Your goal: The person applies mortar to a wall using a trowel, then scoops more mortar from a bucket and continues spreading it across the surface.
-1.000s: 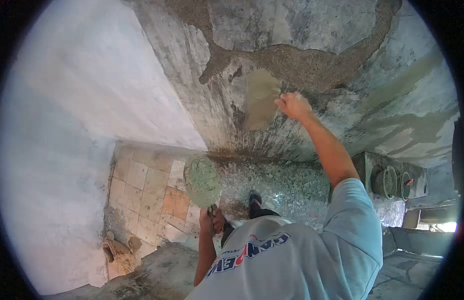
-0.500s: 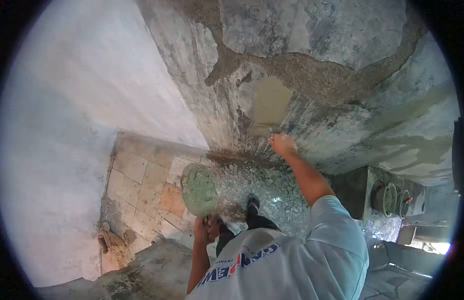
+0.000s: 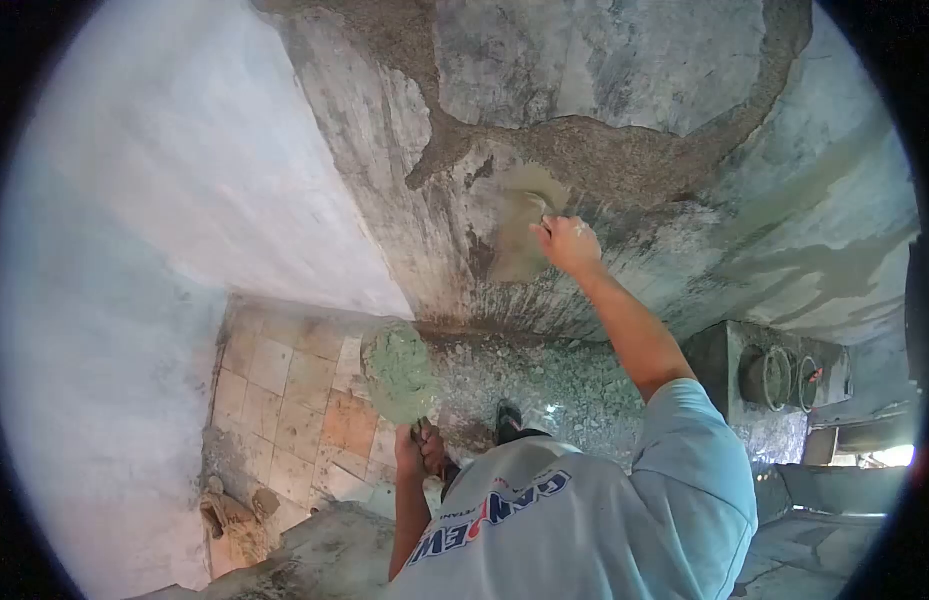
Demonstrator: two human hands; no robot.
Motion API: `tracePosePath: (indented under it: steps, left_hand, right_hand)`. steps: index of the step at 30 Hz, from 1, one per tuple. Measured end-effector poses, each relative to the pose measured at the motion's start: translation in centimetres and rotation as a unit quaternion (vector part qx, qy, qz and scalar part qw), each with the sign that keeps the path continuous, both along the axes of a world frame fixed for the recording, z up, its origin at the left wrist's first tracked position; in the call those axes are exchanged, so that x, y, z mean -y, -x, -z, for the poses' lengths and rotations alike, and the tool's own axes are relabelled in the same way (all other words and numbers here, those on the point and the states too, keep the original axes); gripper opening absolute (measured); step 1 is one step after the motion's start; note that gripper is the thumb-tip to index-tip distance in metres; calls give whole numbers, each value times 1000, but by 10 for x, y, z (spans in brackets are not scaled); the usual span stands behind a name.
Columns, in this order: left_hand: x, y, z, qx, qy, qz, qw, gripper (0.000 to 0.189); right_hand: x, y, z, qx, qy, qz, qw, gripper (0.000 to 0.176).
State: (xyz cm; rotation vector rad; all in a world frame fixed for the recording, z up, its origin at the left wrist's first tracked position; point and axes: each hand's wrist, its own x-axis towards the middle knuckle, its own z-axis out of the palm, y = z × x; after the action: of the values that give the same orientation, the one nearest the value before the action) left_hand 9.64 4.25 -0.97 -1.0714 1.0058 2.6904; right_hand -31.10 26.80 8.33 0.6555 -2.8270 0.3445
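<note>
My right hand (image 3: 569, 244) is closed around the handle of a trowel (image 3: 537, 203), whose blade lies against a damp patch of fresh plaster (image 3: 521, 252) on the rough wall. Low on the left, my left hand (image 3: 421, 452) grips the short handle (image 3: 417, 428) of a round, flat mortar holder. Greenish-grey wet mortar (image 3: 398, 370) covers the holder's top, so its surface is mostly hidden. Pale smears of mortar mark the back of my right hand.
A smooth whitish wall (image 3: 234, 170) meets the rough wall at a corner. Below lie dirty floor tiles (image 3: 281, 408) and a rubble-strewn strip (image 3: 574, 395). Buckets (image 3: 766, 380) sit by a concrete block (image 3: 719, 350) on the right. A crumpled brown object (image 3: 234, 525) lies lower left.
My right hand and the trowel have moved up the wall across the plaster patch. The mortar holder stays nearly still in my left hand, while the view has shifted slightly.
</note>
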Motion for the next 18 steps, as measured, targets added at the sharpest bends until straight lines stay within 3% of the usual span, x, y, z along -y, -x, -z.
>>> tracePosePath:
  steps: [3, 7, 12, 15, 18]
  left_hand:
    - [6, 2, -7, 11, -43, 3, 999, 35]
    - [11, -5, -9, -20, -15, 17, 1000, 37]
    - [18, -13, -2, -28, -69, 22, 997, 40]
    - [16, -18, -7, -44, 37, 35, 998, 43]
    - [9, -24, -10, -1, -5, -16, 1000, 45]
  right_hand:
    - [-5, -7, -24, -7, 46, 13, 999, 40]
    - [-19, -15, -46, -22, 80, -8, 996, 42]
    - [-32, -19, 40, 75, -52, -10, 996, 38]
    - [-44, -18, 109, 133, -103, -1, 986, 39]
    - [-39, -14, 149, 167, -114, 21, 979, 35]
